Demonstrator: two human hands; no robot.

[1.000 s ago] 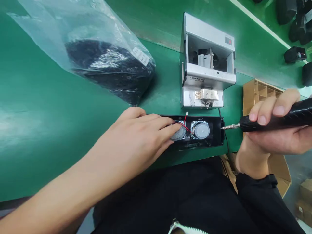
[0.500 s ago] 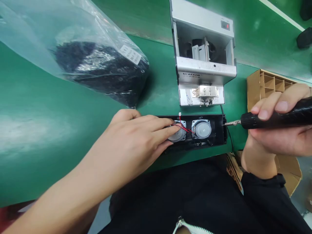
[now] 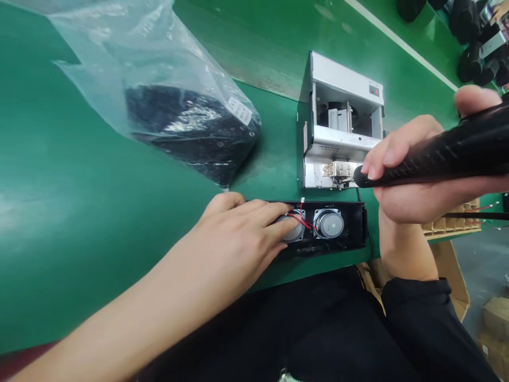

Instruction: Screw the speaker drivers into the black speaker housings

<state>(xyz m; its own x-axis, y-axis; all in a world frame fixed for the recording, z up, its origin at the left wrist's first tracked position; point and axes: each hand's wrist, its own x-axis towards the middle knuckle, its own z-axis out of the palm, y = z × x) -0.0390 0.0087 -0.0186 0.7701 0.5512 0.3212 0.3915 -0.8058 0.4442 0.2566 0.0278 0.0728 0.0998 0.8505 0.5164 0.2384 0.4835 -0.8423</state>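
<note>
Since the earlier frame, the electric screwdriver (image 3: 433, 155) is lifted from the black speaker housing (image 3: 318, 227) at lower centre to the screw feeder (image 3: 342, 122) outlet, clamped by the right hand (image 3: 413, 180). The housing is pressed flat by the left hand (image 3: 238, 239), fingers together.

- The left hand (image 3: 238, 239) covers the left part of the black speaker case (image 3: 345, 225).
- The screwdriver (image 3: 433, 156) runs off the right edge; its tip is hidden against the grey machine (image 3: 342, 85).
- The plastic bag (image 3: 151, 79) is cut off at the top; its dark contents are unclear.
</note>
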